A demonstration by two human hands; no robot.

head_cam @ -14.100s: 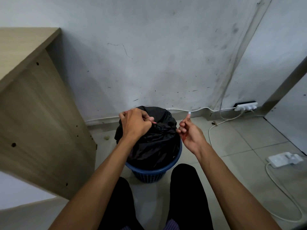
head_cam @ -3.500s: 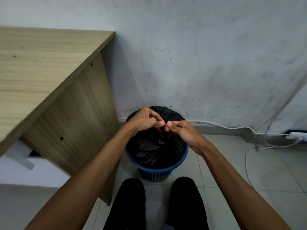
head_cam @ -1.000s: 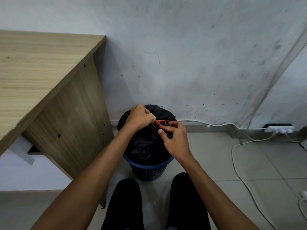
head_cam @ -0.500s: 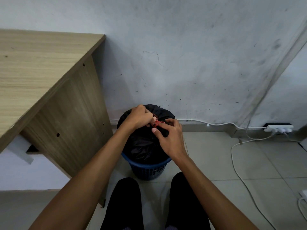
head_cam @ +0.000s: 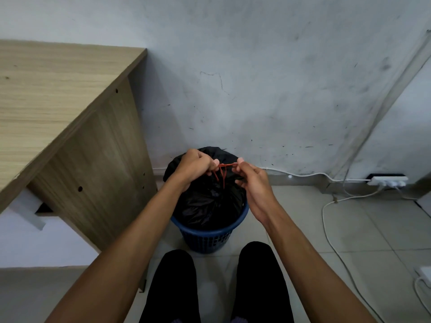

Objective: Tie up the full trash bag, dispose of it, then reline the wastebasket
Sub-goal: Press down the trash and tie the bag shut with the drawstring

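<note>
A full black trash bag (head_cam: pixel 207 203) bulges out of a blue slatted wastebasket (head_cam: pixel 206 236) on the tiled floor by the wall. A red drawstring (head_cam: pixel 224 170) runs taut across the gathered top of the bag, with loose ends hanging down. My left hand (head_cam: pixel 194 167) pinches the string's left side above the bag. My right hand (head_cam: pixel 250 177) pinches its right end between thumb and fingers, a short gap from the left hand.
A wooden desk (head_cam: pixel 58 117) stands close on the left of the basket. A white cable (head_cam: pixel 326 220) runs along the wall and floor to a power strip (head_cam: pixel 386 180) at the right. My legs (head_cam: pixel 214 287) are just in front of the basket.
My right hand has lifted off the bag and moved right, and the red string between my two hands is now stretched taut.
</note>
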